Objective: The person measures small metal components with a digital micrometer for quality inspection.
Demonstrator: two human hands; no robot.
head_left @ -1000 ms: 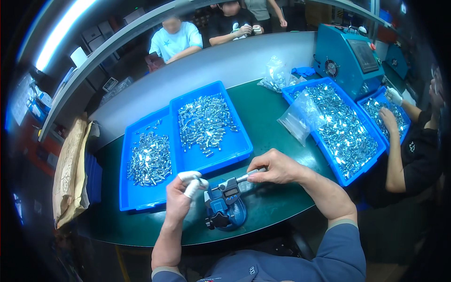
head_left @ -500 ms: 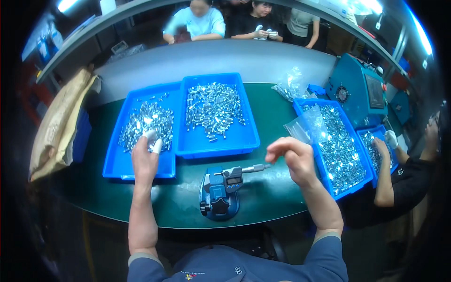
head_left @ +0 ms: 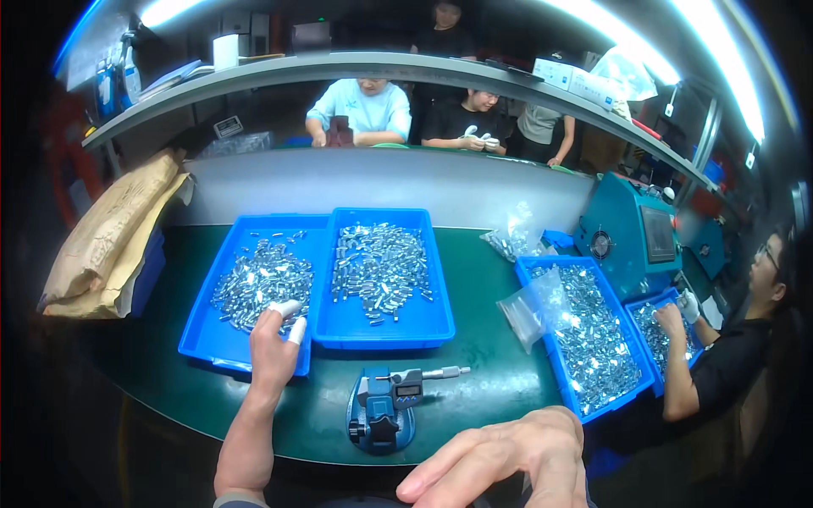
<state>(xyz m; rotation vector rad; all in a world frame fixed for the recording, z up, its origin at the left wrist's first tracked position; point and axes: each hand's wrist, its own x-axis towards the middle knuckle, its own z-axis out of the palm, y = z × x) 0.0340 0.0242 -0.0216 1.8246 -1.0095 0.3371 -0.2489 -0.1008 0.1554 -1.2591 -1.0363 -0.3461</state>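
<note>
My left hand (head_left: 273,349) reaches over the near part of the left blue tray (head_left: 201,334), at the edge of a heap of small shiny metal cylinders (head_left: 264,284). White finger cots cover its thumb and forefinger, which stand apart; the other fingers are mostly hidden. My right hand (head_left: 517,457) is raised close to the camera at the lower right, bare, its fingers stretched out and holding nothing visible. Between my hands a blue micrometer stand (head_left: 381,423) holds a digital micrometer (head_left: 408,389), its thimble pointing right. Neither hand touches it.
A second blue tray (head_left: 385,340) of metal cylinders adjoins the left one. To the right lie a larger full tray (head_left: 648,385), clear plastic bags (head_left: 521,320) and a teal machine (head_left: 622,241). A co-worker's hand (head_left: 671,320) is over a small tray. Brown paper sacks (head_left: 106,241) stand left.
The view has tilted up, so the table sits lower in it. My right hand has come away from the micrometer's thimble toward the camera and straightened its fingers. My left hand stays at the heap.
</note>
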